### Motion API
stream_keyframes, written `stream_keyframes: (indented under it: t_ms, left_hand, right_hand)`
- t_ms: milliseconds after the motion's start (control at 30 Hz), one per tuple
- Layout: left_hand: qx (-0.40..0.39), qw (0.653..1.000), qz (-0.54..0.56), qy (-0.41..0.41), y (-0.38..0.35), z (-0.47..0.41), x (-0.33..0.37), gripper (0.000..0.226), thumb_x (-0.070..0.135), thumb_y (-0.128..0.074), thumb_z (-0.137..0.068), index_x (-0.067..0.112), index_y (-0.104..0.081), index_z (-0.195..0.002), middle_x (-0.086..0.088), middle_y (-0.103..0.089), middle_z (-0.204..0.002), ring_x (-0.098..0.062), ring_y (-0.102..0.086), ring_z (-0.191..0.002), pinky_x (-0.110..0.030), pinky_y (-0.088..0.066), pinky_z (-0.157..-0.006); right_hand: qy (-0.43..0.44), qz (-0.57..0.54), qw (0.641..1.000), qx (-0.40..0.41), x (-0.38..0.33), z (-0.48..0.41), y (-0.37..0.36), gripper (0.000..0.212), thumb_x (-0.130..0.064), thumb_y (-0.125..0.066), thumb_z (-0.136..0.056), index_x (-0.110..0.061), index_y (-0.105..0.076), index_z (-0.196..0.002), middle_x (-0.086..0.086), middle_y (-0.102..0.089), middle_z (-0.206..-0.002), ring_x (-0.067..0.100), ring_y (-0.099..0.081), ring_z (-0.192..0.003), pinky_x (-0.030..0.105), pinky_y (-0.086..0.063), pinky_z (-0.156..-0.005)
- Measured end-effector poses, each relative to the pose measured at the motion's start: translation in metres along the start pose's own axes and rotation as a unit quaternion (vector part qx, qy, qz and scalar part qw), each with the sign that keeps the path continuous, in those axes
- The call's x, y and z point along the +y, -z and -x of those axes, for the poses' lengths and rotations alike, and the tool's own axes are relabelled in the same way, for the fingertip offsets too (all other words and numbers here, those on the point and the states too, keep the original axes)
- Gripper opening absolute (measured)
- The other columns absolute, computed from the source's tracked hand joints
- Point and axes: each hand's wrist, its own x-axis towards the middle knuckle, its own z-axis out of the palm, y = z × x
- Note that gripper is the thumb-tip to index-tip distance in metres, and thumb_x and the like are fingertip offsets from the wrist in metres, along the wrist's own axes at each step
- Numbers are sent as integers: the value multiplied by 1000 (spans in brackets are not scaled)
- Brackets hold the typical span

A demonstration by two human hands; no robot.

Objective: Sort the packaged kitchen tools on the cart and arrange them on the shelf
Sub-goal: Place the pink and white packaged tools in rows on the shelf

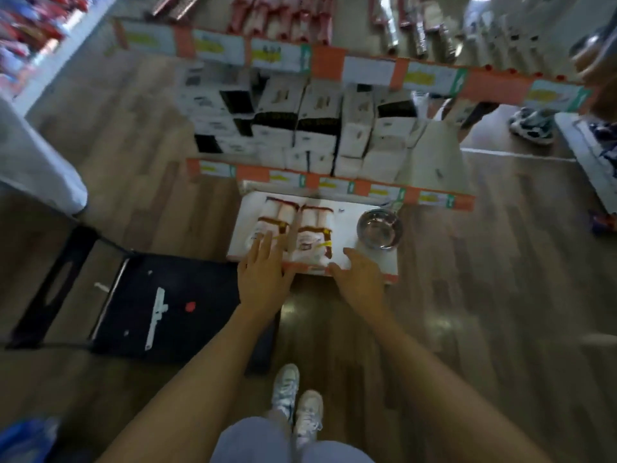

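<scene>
Packaged kitchen tools lying on bottom shelf, I am resting left hand on them, fingers spread, right hand touching shelf front, grip too blurred to tell, steel bowl sitting beside.

Beyond the right hand, a shiny metal bowl; glossy plastic-wrapped packages; underfoot, polished wood-look floor.

Under the fingers of your left hand: left white plastic-wrapped tool pack, lying on the low white shelf board.
Just ahead of the fingers of your right hand: right wrapped tool pack, beside the first.
Right of those fingers: round steel bowl, same board.
Left of your left fingers: flat black cart, on the floor.
Beyond all fingertips: stacked white cardboard boxes, on the shelf above.
</scene>
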Motion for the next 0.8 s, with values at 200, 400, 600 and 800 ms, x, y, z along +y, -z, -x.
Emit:
stream_keyframes:
  t_ms: [200,400,600,800]
  left_hand:
    - [-16,998,-38,51,-5,20,-79,64,39,-43,-94,20,-14,-148,-7,-9,-157,-29,-12,-144,-48,-24,-111]
    - [-55,992,-70,85,-7,15,-175,62,40,-39,-96,19,-13,-148,-5,-9,-157,-28,-17,-142,-44,-31,-108]
    - [-43,993,-93,66,-19,-5,-274,62,40,-38,-96,21,-10,-148,-3,-9,-158,-24,-12,-144,-41,-26,-111]
    - [-18,992,-112,59,-56,-40,-377,61,40,-37,-96,24,-10,-148,-1,-13,-157,-22,-14,-144,-40,-30,-108]
  right_hand:
    - [36,38,997,-50,-20,13,-76,36,-28,-52,-93,-13,-51,-125,7,-56,-129,23,-53,-119,30,-41,-98]
    - [40,122,987,-93,-48,10,-167,49,-32,-47,-95,-13,-38,-140,5,-43,-144,22,-40,-131,34,-38,-103]
    - [28,145,983,-107,-78,0,-273,48,-32,-47,-95,-13,-40,-138,4,-45,-141,21,-41,-129,33,-41,-98]
    - [28,148,983,-102,-92,-32,-388,40,-30,-49,-94,-12,-46,-130,5,-52,-132,21,-47,-121,34,-43,-93]
